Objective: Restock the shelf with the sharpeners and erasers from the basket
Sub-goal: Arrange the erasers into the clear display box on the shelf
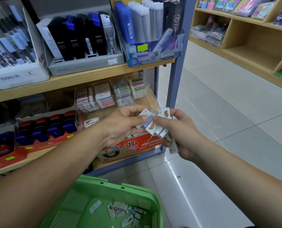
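Observation:
Both hands meet in front of the lower shelf, over an orange eraser carton (147,143). My right hand (184,137) grips a bunch of several small white wrapped erasers (160,127). My left hand (122,127) pinches one eraser (145,115) at the top of that bunch between thumb and fingers. Behind the hands a clear acrylic organiser (150,89) holds stacked erasers in its compartments. A green basket (137,188) sits low in view, with several loose erasers (125,213) on its floor.
A red tray of blue and red sharpeners (43,130) stands on the lower shelf at left. Pen and lead display boxes (86,46) fill the upper shelf. The shelf's blue-grey end post (176,66) is at right. Tiled floor and wooden racks (245,35) lie beyond.

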